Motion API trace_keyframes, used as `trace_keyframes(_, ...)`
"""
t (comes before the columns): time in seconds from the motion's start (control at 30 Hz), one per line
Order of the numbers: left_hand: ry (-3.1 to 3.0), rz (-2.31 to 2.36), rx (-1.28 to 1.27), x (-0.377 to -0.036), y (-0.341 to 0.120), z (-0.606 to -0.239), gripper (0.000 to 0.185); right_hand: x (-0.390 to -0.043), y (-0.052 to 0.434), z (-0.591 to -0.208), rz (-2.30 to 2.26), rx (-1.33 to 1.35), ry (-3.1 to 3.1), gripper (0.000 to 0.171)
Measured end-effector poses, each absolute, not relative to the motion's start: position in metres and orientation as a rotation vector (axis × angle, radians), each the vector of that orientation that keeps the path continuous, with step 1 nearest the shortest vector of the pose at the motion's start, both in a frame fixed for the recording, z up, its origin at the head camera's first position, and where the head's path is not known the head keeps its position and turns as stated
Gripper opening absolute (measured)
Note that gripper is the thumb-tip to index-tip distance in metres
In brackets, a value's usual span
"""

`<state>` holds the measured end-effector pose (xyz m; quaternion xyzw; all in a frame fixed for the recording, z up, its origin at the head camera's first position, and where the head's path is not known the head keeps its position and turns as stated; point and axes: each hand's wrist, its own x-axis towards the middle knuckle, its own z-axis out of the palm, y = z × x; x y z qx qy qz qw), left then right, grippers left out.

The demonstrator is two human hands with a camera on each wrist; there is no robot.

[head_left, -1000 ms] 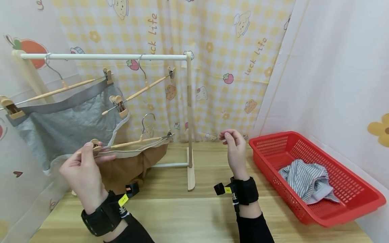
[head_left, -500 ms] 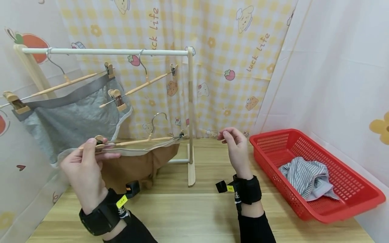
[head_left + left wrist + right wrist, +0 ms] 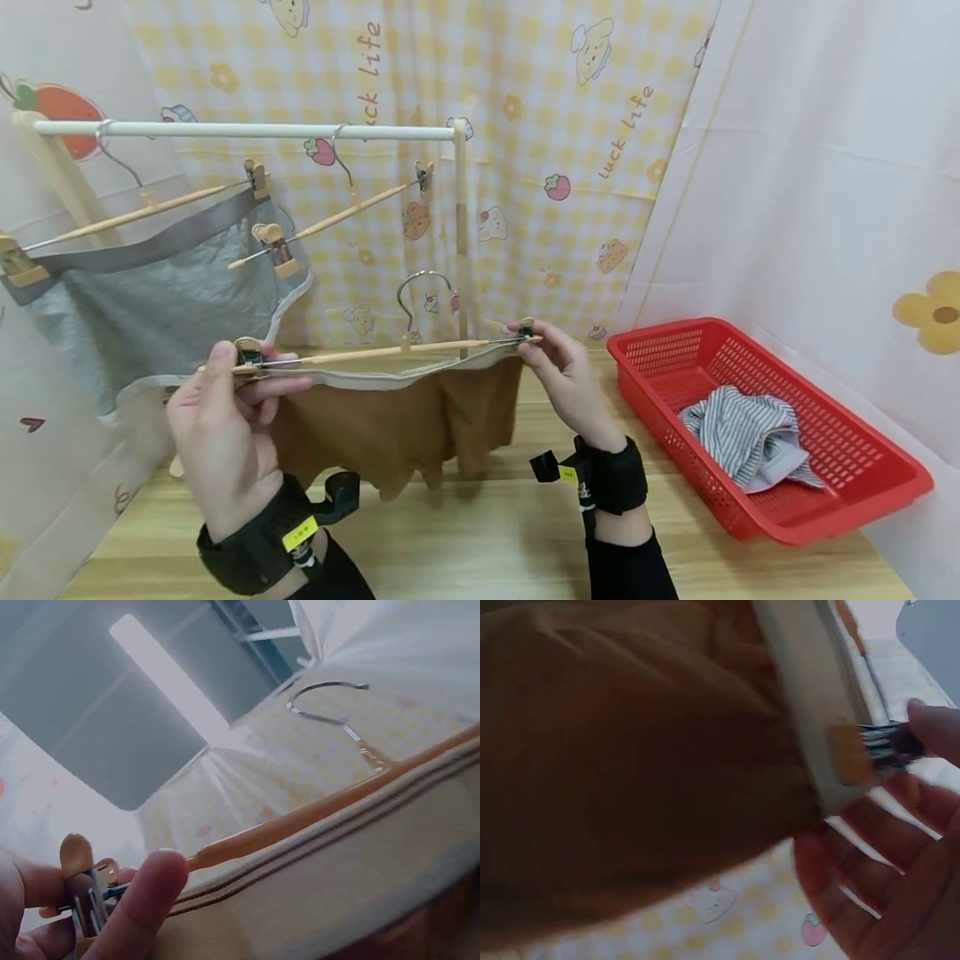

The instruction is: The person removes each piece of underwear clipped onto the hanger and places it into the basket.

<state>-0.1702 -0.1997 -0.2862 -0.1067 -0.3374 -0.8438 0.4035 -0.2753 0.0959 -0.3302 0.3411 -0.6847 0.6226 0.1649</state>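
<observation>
Here, clip hanger [image 3: 375, 353] (brown shorts [image 3: 397, 417] attached), between both hands.

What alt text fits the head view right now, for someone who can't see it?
Left hand and right hand pinch the end clips of a wooden clip hanger carrying brown shorts, level above a wooden table. Behind stands a white-railed clothes rack; a red plastic basket sits right.

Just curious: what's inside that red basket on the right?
A crumpled striped garment lies in the red basket. Whatever sits beneath the garment is covered and cannot be seen.
</observation>
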Motion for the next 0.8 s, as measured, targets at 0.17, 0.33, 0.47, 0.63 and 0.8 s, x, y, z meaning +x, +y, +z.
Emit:
trace_keyframes(0.17, -0.889, -2.231, -0.467, -0.179, -0.192, -0.289, 0.038, -0.262, 0.113, -0.322, 1.781, 0.922, -1.756, 0.017)
trace_keyframes(0.33, -1.115, -2.234, -0.661, -0.19, -0.187, -0.291, 0.033, -0.254, 0.131, -0.315, 1.78, 0.847, -1.685, 0.016)
trace_keyframes(0.47, -1.269, -2.196, -0.672, -0.195, -0.184, -0.291, 0.023, -0.253, 0.139, -0.313, 1.783, 0.815, -1.661, 0.016)
trace_keyframes(0.63, -1.364, -2.181, -0.659, -0.2, -0.18, -0.291, 0.018, -0.253, 0.141, -0.314, 1.879, 0.798, -1.582, 0.017)
trace_keyframes(0.8, -1.441, -2.178, -0.667, -0.203, -0.175, -0.289, 0.008, -0.254, 0.14, -0.311, 2.035, 0.815, -1.474, 0.021)
